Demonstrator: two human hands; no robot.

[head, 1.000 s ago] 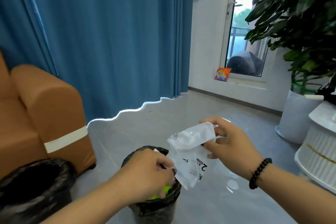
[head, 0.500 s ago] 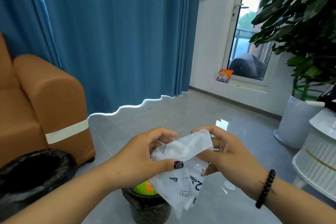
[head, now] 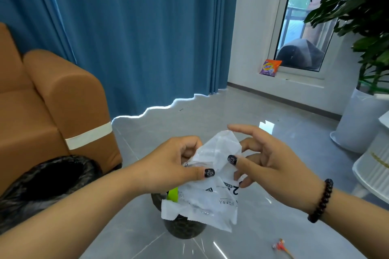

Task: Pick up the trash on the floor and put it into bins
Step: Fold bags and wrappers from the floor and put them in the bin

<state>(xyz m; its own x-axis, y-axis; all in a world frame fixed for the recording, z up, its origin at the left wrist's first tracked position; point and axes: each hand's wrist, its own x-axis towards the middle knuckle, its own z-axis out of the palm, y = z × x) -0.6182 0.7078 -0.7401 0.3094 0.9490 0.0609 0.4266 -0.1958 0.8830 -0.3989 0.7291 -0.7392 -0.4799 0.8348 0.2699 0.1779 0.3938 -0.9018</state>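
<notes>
A crumpled white plastic wrapper (head: 210, 191) with dark print hangs in front of me, above a small bin (head: 183, 227) lined with a black bag. My left hand (head: 176, 164) pinches the wrapper's upper left part between thumb and fingers. My right hand (head: 271, 164) is at the wrapper's right side with its fingers spread and loosely bent; its thumb touches the top of the plastic. Something bright green (head: 173, 193) shows inside the small bin, mostly hidden behind the wrapper. A second, larger black-lined bin (head: 46, 183) stands at the lower left.
A brown sofa arm (head: 69, 99) is on the left, blue curtains behind it. A small orange-and-red scrap (head: 280, 245) lies on the grey floor at the lower right. An orange and purple packet (head: 270, 67) sits on the window ledge. A potted plant (head: 357, 124) and a white rack (head: 376, 164) stand on the right.
My right hand has loosened from gripping the wrapper, its fingers now spread. My left hand keeps its pinch, and the wrapper hangs lower over the small bin. The view has moved closer.
</notes>
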